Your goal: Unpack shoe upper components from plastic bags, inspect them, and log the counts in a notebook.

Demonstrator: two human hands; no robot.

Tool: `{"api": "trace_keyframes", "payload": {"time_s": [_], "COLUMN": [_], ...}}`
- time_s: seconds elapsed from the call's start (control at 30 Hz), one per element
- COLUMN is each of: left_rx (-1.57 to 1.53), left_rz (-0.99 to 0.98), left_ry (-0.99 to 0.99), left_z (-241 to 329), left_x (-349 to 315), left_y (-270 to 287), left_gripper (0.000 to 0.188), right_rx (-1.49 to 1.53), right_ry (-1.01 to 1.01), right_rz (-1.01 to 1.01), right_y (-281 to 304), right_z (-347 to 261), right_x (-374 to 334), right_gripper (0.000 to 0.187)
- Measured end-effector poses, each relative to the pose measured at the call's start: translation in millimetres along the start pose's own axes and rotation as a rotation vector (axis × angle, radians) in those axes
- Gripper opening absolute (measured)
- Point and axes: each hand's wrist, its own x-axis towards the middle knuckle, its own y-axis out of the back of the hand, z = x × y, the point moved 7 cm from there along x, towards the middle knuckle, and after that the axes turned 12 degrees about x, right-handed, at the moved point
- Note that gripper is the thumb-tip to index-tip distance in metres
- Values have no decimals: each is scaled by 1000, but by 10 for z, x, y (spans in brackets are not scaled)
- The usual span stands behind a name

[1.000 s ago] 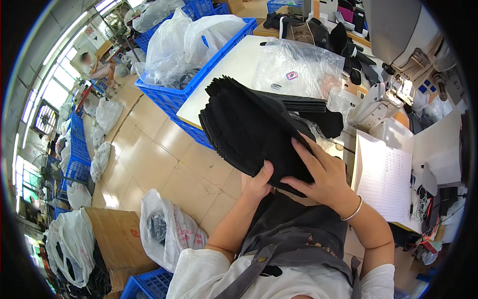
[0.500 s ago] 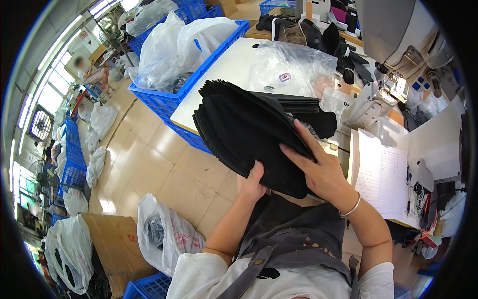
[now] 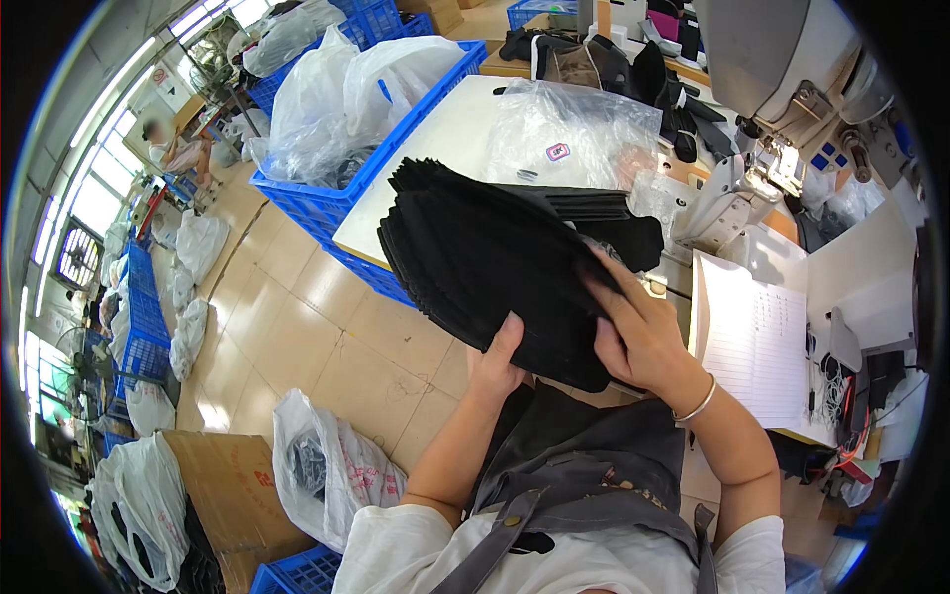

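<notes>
far left on the floor sits a cardboard box [image 3: 237, 495] with a filled plastic bag [image 3: 332, 465] leaning just beside it. further back a blue crate [image 3: 336, 198] holds more clear bags. the person's left hand [image 3: 498, 361] grips the lower edge of a thick stack of black fabric pieces [image 3: 485, 262], thumb up against its face, other fingers hidden behind. the stack is held up tilted in front of the chest, above the floor and the white table [image 3: 445, 139] edge. the right hand [image 3: 638, 332] presses on the stack's right side, fingers spread and curled over the top piece, a bangle [image 3: 696, 404] on the wrist. right of that lies a lined paper sheet [image 3: 757, 342], and a sewing machine [image 3: 782, 69] stands behind.
</notes>
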Motion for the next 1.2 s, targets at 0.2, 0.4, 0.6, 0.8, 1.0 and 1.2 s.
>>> {"api": "trace_keyframes", "payload": {"time_s": [0.2,0.4,0.6,0.8,1.0,1.2], "left_rx": [55,-22,-84,67,20,-73], "left_rz": [-19,-64,-32,-131,-24,-174], "left_ry": [33,-42,-10,-12,-122,-113], "left_z": [-29,29,62,257,460,472], "left_x": [12,45,-16,41,237,301], "left_y": [19,-77,-83,-267,-166,-286], "left_gripper": [65,71,66,56,55,51], "right_rx": [-74,-3,-13,128,292,275], "right_ry": [14,-25,-80,-85,-71,-100], "right_rz": [33,39,-26,-1,14,57], "right_y": [48,41,26,156,311,230], "right_z": [10,-42,-72,137,363,409], "right_x": [21,51,66,112,325,313], "right_gripper": [49,53,66,51,46,54]}}
